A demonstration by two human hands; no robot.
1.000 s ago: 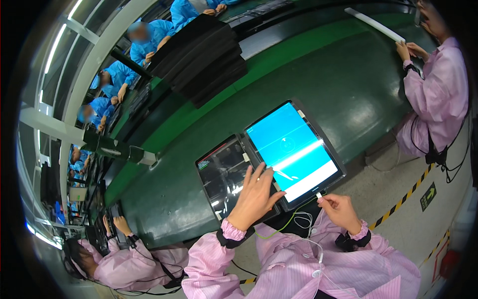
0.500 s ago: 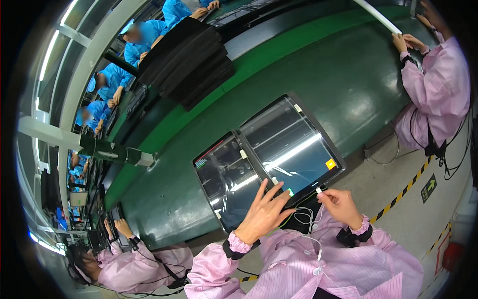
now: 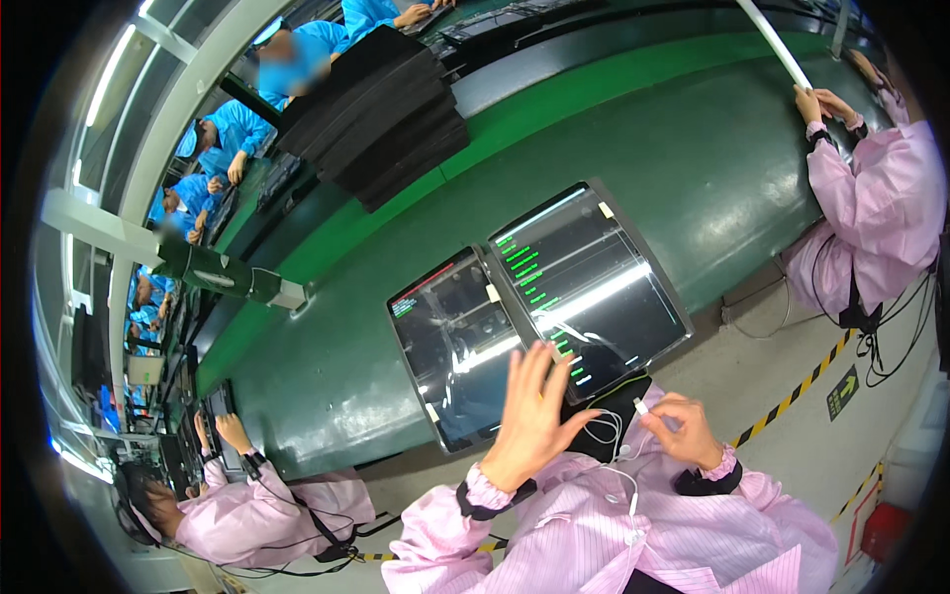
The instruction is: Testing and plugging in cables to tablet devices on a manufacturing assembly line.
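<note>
Two flat black touchscreen panels lie side by side on the green bench. The right panel shows rows of green text on black and reflects a bright lamp; the left panel is mostly dark with small text in a corner. My left hand is open, fingers spread, over the right panel's near left corner; touching or just above it, I cannot tell. My right hand pinches a white cable plug just off that panel's near edge. Its white cable runs down across my pink striped smock.
A black stack of sheets stands across the bench. At the right, a person in pink holds a white bar. Another pink-clad person works at the left. A green-wrapped post juts over the bench.
The right panel went from a dark blue picture with a yellow square to green text lines. My right hand drew the plug back from the panel edge. My left fingers rose more upright.
</note>
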